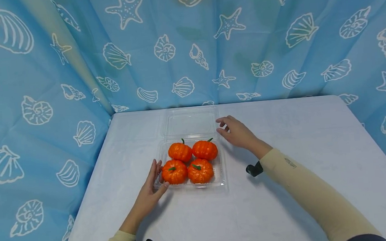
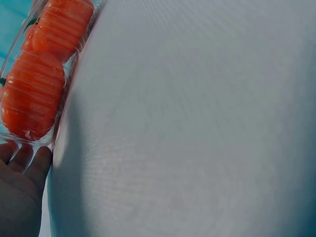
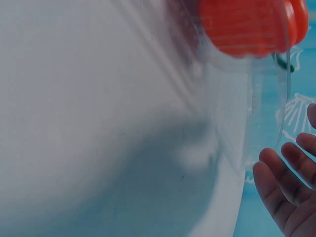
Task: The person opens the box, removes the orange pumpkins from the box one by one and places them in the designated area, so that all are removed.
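Observation:
Several small orange pumpkins (image 1: 201,170) with green stems sit in two rows inside a clear plastic clamshell box (image 1: 198,186). Its transparent lid (image 1: 190,122) lies folded back, away from the person. My left hand (image 1: 148,196) is at the box's left side, fingers extended along the wall and thumb by the front left corner. In the left wrist view, its fingertips (image 2: 39,160) are right at the box's end, beside a pumpkin (image 2: 33,96). My right hand (image 1: 236,132) hovers by the lid's right edge, fingers loosely bent and holding nothing.
The box rests on a white-covered table (image 1: 277,212). A blue curtain (image 1: 192,28) with white shell and starfish prints hangs behind the table and along its sides. Black wrist-worn devices (image 1: 254,169) sit at both sleeves.

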A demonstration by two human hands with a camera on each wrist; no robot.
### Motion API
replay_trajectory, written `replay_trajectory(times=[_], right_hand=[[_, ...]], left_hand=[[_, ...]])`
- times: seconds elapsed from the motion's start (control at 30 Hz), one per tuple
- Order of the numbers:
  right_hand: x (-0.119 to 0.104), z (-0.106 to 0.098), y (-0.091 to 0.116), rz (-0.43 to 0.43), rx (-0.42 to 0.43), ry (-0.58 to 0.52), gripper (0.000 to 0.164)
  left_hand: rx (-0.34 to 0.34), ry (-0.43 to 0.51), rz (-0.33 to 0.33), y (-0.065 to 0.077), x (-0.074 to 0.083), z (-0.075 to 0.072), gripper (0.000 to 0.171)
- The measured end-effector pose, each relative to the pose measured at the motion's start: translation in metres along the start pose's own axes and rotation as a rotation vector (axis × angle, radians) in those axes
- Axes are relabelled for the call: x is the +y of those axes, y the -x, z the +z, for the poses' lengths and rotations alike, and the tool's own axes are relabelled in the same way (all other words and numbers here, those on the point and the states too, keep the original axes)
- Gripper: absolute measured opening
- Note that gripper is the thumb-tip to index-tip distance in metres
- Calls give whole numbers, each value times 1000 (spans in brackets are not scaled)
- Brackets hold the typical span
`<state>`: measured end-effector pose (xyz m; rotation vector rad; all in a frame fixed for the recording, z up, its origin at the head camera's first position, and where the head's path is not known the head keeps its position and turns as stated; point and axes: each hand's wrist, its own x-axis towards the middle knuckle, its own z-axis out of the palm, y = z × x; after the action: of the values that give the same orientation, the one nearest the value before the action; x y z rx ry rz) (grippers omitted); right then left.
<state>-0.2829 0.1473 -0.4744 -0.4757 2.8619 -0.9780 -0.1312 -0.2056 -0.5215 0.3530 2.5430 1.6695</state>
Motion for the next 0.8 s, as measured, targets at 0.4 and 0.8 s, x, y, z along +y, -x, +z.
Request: replay_trajectory(times=[0.4, 0.8], right_hand=[[-12, 1, 23, -45, 9, -92, 43], [-17, 6, 38, -119, 33, -167, 41]], left_hand=[[-4, 11, 7, 0, 0, 0, 88], [-2, -3, 8, 1, -1, 1, 89]])
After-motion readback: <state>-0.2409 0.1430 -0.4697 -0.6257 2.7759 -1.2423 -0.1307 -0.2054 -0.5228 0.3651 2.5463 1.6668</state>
